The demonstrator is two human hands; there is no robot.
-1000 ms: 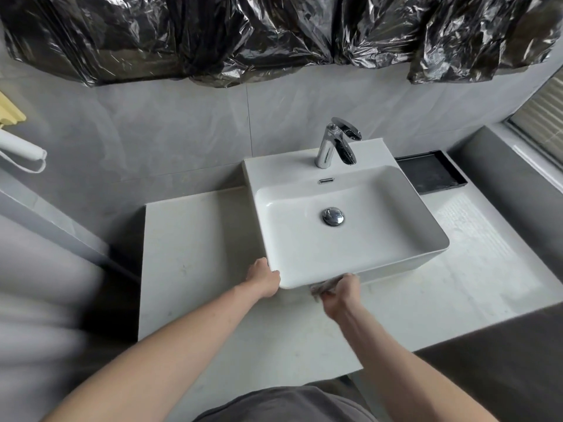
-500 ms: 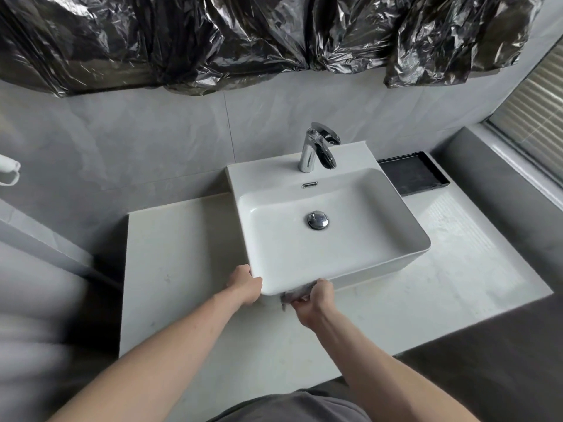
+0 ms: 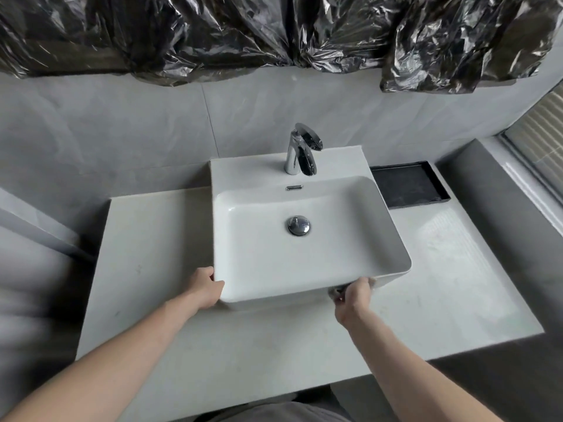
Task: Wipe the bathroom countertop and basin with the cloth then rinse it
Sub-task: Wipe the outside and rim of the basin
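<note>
A white rectangular basin stands on a pale stone countertop. My left hand rests against the basin's front left corner with nothing in it. My right hand presses a small light cloth against the outside of the basin's front wall, toward its right end. Most of the cloth is hidden under my fingers. A chrome tap stands at the back of the basin, and no water runs from it. The chrome drain plug sits in the basin floor.
A shallow black tray lies on the countertop at the back right, beside the basin. Crumpled black plastic sheeting hangs on the grey tiled wall above. A window with blinds is at the right. The countertop's front edge runs just before my body.
My right hand has slid the cloth to the right along the basin's front wall. My left hand stays at the front left corner. The camera view has shifted a little.
</note>
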